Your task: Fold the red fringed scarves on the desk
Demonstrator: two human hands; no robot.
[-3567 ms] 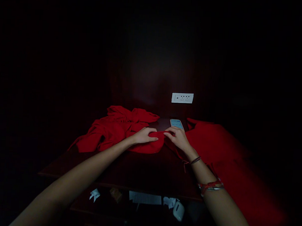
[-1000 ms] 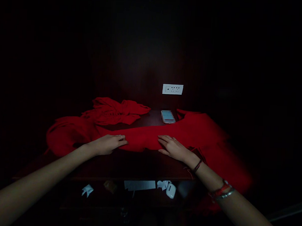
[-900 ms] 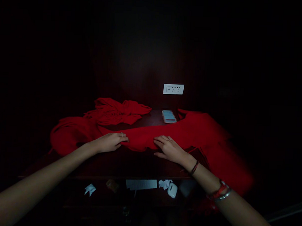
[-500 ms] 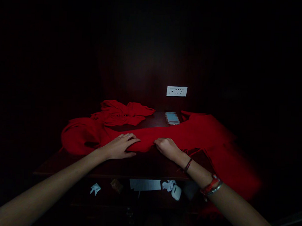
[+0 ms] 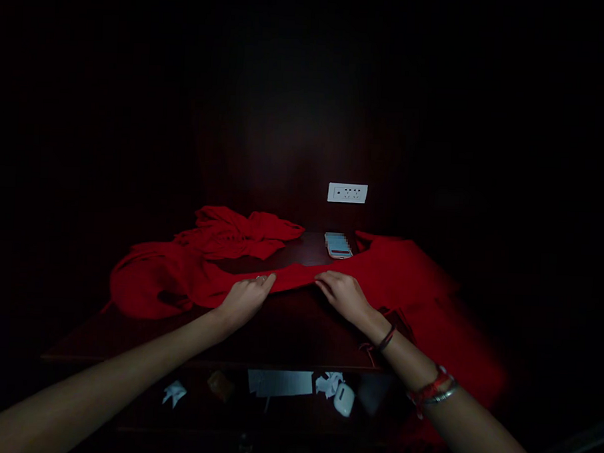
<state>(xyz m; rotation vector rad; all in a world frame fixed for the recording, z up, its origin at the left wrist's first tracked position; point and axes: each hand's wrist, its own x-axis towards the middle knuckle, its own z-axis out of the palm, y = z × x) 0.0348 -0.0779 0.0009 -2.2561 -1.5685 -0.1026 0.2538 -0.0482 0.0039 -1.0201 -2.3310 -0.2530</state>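
A long red cloth (image 5: 294,277) stretches across the dark table (image 5: 287,333), its middle gathered into a narrow strip between my hands. My left hand (image 5: 246,297), with a ring on one finger, is closed on the strip's near edge. A little to the right, my right hand (image 5: 343,295) pinches the same edge, its fingertips on the fabric. The cloth bunches in a rounded heap at the left. On the right it spreads wide and hangs over the table's side. What kind of garment or fabric it is cannot be made out.
Another crumpled red cloth (image 5: 242,232) lies behind at the left. A phone (image 5: 338,245) rests at the back under a wall socket (image 5: 347,193). Below the tabletop, a shelf holds crumpled white paper (image 5: 174,394), a brown item (image 5: 220,386), a flat pale sheet (image 5: 280,383) and a white earbud case (image 5: 344,400).
My left hand has closed from spread fingers onto the cloth. The strip between my hands is narrower and pulled up. The whole view has shifted slightly.
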